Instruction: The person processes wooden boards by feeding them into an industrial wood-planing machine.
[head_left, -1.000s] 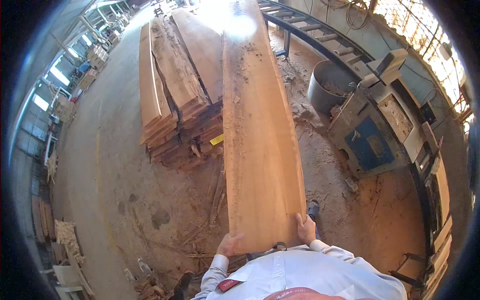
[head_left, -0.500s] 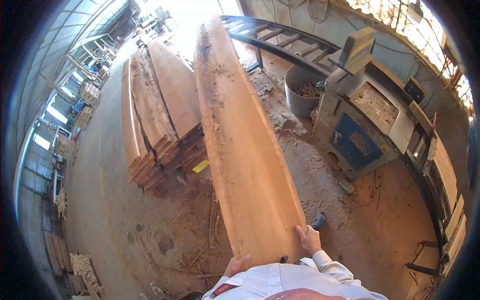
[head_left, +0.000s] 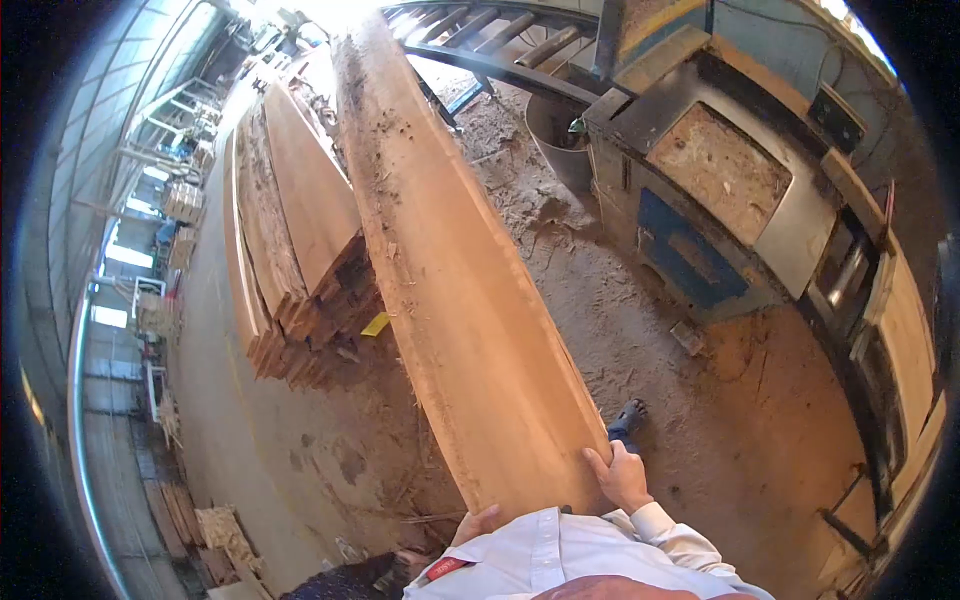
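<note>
A long, wide wooden plank point(head_left: 470, 330) stretches away from my body, with rough bark-like edging and crumbs of debris along its left side. My left hand point(head_left: 477, 522) is closed on the left corner of its near end, the fingers partly hidden beneath the wood. On the right edge, my right hand point(head_left: 620, 477) grips the plank with the thumb on top and the other fingers around the side. The far end fades into bright glare beside a roller conveyor point(head_left: 480, 62).
A stack of boards point(head_left: 300, 190) lies left of the plank, with a yellow tag point(head_left: 375, 324) at its near end. To the right stands a machine with a blue panel point(head_left: 690, 250), and a bin point(head_left: 560, 145) behind it. A foot point(head_left: 632, 412) shows on the dusty floor.
The view has shifted, so the machine looks larger and closer and the plank's far end lies farther left. Both hands keep their hold on the near end.
</note>
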